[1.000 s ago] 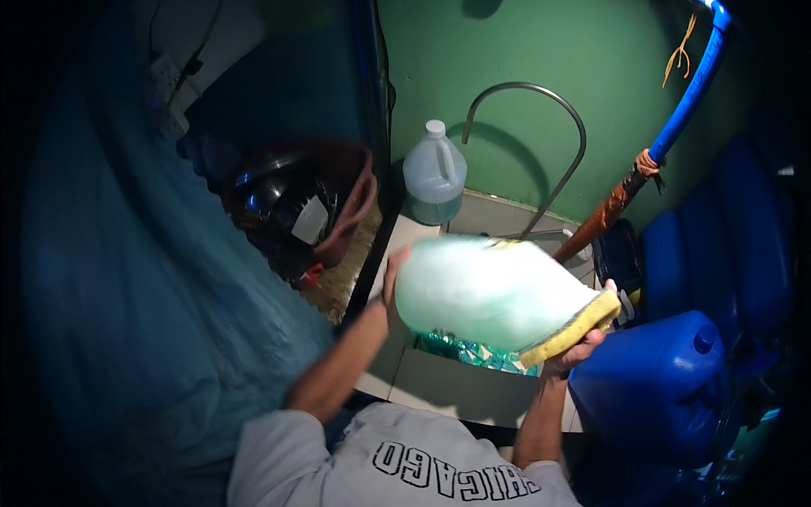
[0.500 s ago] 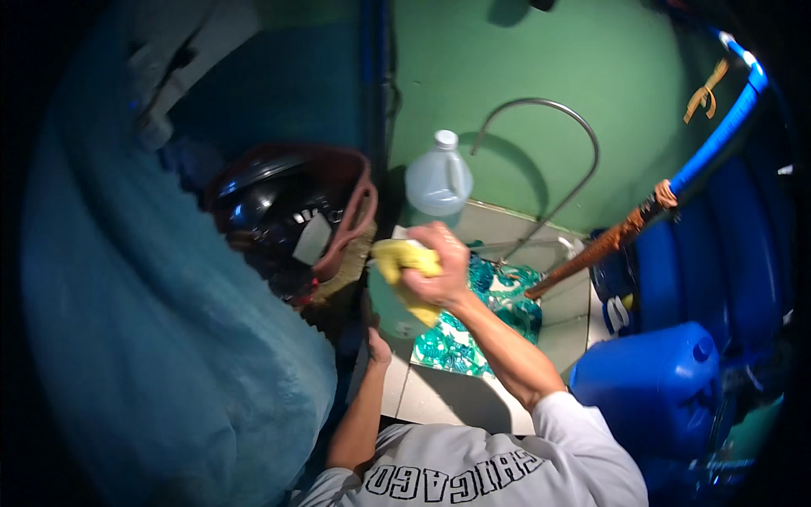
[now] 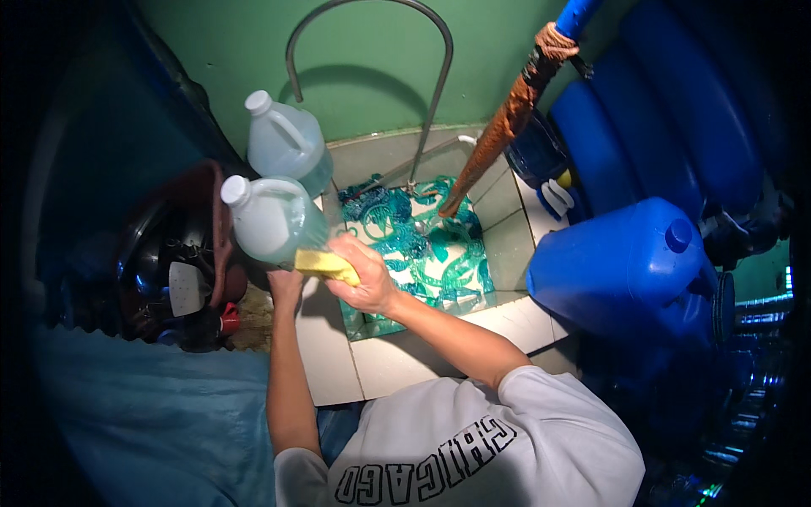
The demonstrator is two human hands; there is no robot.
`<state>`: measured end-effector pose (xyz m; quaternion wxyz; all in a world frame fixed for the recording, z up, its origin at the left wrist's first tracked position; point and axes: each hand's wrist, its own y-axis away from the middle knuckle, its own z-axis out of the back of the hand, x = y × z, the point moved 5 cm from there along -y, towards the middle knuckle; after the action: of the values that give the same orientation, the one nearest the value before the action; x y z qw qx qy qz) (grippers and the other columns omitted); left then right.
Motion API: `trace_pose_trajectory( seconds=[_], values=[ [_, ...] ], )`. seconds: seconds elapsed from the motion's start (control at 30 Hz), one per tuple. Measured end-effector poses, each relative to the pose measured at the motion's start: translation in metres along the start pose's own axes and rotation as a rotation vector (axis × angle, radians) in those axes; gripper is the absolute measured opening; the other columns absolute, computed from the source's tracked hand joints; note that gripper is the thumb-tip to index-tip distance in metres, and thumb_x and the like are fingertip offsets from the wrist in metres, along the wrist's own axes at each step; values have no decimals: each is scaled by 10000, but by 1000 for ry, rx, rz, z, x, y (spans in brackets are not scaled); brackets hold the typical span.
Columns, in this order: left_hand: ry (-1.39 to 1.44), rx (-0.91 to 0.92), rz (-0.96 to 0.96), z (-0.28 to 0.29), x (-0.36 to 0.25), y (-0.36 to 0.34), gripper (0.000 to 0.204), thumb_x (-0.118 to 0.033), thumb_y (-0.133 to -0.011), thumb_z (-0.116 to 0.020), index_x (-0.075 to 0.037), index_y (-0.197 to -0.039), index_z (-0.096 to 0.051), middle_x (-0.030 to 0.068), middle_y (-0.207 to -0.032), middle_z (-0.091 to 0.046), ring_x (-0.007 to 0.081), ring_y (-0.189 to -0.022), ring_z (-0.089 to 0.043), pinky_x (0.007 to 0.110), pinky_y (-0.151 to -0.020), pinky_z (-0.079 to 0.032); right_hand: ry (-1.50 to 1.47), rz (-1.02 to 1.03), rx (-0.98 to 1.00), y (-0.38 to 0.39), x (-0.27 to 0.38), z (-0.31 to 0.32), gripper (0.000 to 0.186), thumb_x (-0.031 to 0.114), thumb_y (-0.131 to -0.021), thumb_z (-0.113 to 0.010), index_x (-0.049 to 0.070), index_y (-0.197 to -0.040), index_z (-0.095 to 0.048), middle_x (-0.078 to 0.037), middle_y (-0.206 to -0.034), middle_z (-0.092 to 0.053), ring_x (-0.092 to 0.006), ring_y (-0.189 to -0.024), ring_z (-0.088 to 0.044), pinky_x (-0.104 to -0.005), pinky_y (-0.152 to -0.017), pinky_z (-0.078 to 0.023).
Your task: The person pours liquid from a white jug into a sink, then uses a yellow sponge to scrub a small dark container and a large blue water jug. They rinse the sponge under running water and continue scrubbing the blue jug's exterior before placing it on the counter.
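Observation:
My right hand [image 3: 360, 277] is closed on a yellow sponge [image 3: 325, 264], held by the bottom of the front translucent jug [image 3: 269, 218]. My left hand [image 3: 284, 290] grips that jug's base, its fingers partly hidden. The jug is upright, white-capped, with pale green liquid inside. A similar jug [image 3: 285, 148] stands behind it. Below them is a tiled basin [image 3: 507, 245] with teal, wavy-patterned material [image 3: 456, 262] on its bottom.
A curved metal spout [image 3: 439, 76] rises over the basin, crossed by a brown-wrapped blue pipe [image 3: 494, 135]. Large blue containers [image 3: 608, 270] line the right. At left are a maroon tub [image 3: 216, 228] of dark items and blue draped sheeting [image 3: 152, 397].
The front jug has gone from lying sideways over the basin to upright at the left rim. My right hand and the sponge moved left with it, and the view has turned.

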<state>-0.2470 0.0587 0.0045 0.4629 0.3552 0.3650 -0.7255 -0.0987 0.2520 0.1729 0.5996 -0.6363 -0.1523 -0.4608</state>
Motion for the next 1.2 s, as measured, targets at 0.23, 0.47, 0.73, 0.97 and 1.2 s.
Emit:
trace_pose_trajectory(
  seconds=[0.23, 0.47, 0.73, 0.97, 1.2],
  values=[
    [144, -304, 192, -12, -99, 74, 963, -332, -907, -686, 51, -1566, -98, 260, -1631, -138, 351, -1517, -159, 445, -1233, -117, -116, -700, -41, 102, -46, 36, 326, 208, -889, -731, 26, -1128, -605, -115, -988, -650, -219, -898, -634, -340, -825, -523],
    [44, 357, -4, -105, -131, 149, 888, -98, -789, -727, 9, -1526, -244, 285, -1458, -402, 429, -1352, -417, 484, -1122, -343, -266, -798, 0, 124, -68, 44, 335, 271, -960, -680, 35, -1175, -577, -72, -1089, -602, -138, -979, -574, -338, -892, -493],
    [-468, 546, -341, -86, -98, 97, 720, -60, -674, -724, -61, -1365, -522, 169, -1102, -625, 345, -1052, -612, 466, -1011, -454, 560, -538, -663, 62, -121, 253, 373, 164, -831, -752, 27, -1162, -647, -139, -955, -668, -268, -958, -641, -407, -873, -505],
    [-394, 444, -388, -89, -93, 93, 791, -164, -638, -797, -25, -1364, -516, 156, -1019, -640, 329, -1000, -619, 464, -1060, -431, 1593, -563, -372, 10, -162, 366, 360, 260, -743, -779, 108, -1064, -723, -106, -1041, -673, -313, -1058, -612, -484, -956, -424],
    [-452, 468, -361, -89, -90, 92, 808, -224, -664, -802, -13, -1385, -503, 166, -994, -654, 329, -970, -621, 450, -1013, -432, 1511, -441, -399, 23, -191, 380, 185, 274, -776, -773, 117, -873, -763, -85, -883, -687, -302, -920, -649, -441, -867, -459]
  ],
)
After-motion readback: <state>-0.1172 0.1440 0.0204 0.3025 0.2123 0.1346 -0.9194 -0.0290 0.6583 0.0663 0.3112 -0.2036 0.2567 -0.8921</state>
